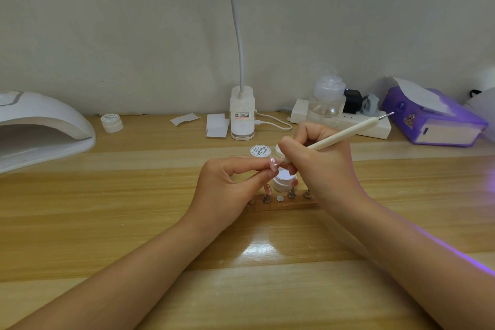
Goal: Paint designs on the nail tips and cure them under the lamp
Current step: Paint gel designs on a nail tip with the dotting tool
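Pink nail tip (273,164) pinched in the left hand (227,185) grip, cream dotting pen (342,134) clamped by the right hand (318,161) (point touching the tip), held above the wooden holder (284,203) on the counter (107,209), curing lamp (40,126) far left

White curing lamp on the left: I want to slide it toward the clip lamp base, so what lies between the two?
In the head view, two stacked white jars stand between curing lamp and clip lamp base, then two white paper pieces.

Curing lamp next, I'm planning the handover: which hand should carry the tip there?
Likely the left hand: it pinches the nail tip, and the curing lamp sits on its side. The right hand holds the pen.
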`<act>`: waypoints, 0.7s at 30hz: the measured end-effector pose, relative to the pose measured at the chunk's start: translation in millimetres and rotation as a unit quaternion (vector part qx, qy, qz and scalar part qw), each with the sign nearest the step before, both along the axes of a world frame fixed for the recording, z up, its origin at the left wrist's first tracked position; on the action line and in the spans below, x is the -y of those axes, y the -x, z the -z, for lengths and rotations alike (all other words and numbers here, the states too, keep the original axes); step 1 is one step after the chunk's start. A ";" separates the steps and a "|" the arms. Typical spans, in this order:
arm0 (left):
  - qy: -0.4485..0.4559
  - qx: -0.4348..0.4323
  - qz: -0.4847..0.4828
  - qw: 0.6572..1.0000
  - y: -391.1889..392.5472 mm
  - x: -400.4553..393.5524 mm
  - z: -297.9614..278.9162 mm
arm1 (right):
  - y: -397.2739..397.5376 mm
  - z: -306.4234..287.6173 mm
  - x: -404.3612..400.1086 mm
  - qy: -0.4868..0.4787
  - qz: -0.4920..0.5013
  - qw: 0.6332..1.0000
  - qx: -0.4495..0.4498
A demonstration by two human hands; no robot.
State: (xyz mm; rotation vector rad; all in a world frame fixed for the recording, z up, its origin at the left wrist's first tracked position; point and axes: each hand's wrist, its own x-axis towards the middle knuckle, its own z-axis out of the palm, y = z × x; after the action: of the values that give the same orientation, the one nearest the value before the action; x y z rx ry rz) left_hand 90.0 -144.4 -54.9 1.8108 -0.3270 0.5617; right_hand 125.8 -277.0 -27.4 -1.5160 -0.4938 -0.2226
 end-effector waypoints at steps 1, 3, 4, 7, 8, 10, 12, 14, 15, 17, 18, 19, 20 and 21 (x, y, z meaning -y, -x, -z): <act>0.000 0.000 0.000 1.000 -0.2 -0.1 0.3 | 0.2 0.0 0.0 0.001 0.000 1.000 0.001; 0.003 0.000 0.003 1.000 -0.3 0.1 0.7 | 0.5 -0.1 -0.5 0.005 -0.001 1.000 0.002; 0.003 0.002 0.003 1.000 -0.3 0.2 0.8 | 0.5 -0.1 -0.7 0.006 0.000 1.000 0.003; -0.002 0.010 -0.003 1.000 -1.4 0.1 1.1 | 1.0 -0.2 -1.0 0.004 -0.001 1.000 0.002; -0.005 0.013 -0.003 1.000 -1.5 0.0 1.2 | 1.0 -0.2 -0.8 0.002 0.000 1.000 0.003; -0.003 0.013 0.002 1.000 -1.3 0.1 1.2 | 0.9 -0.3 -0.4 -0.001 0.001 1.000 0.002; 0.004 0.006 0.004 1.000 -0.9 0.5 0.9 | 0.8 -0.3 -0.1 0.000 0.003 1.000 0.002; 0.005 0.008 0.007 1.000 -0.3 0.5 0.6 | 0.7 -0.1 -0.1 0.005 0.006 1.000 0.001; 0.002 0.013 0.008 1.000 -0.3 0.4 0.4 | 0.7 0.0 -0.2 0.006 0.007 1.000 0.000; -0.008 0.019 0.005 1.000 -0.3 0.1 0.4 | 0.8 0.0 -0.3 0.006 0.006 1.000 -0.001; -0.009 0.019 0.002 1.000 -0.5 -0.1 0.4 | 0.8 -0.2 -0.3 0.006 0.006 1.000 0.000; -0.008 0.018 0.000 1.000 -0.9 -0.1 0.6 | 0.8 -0.4 -0.3 0.006 0.004 1.000 0.001; -0.006 0.017 0.000 1.000 -1.0 -0.2 0.6 | 0.9 -0.5 -0.3 0.005 0.003 1.000 0.001; -0.004 0.018 0.001 1.000 -0.8 0.0 0.5 | 0.9 -0.5 -0.4 0.003 0.004 1.000 0.000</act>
State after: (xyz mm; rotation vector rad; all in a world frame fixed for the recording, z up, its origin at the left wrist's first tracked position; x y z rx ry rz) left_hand 90.8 -144.5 -55.4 1.8102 -0.3547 0.5927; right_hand 124.8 -276.6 -27.0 -1.5235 -0.4892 -0.2267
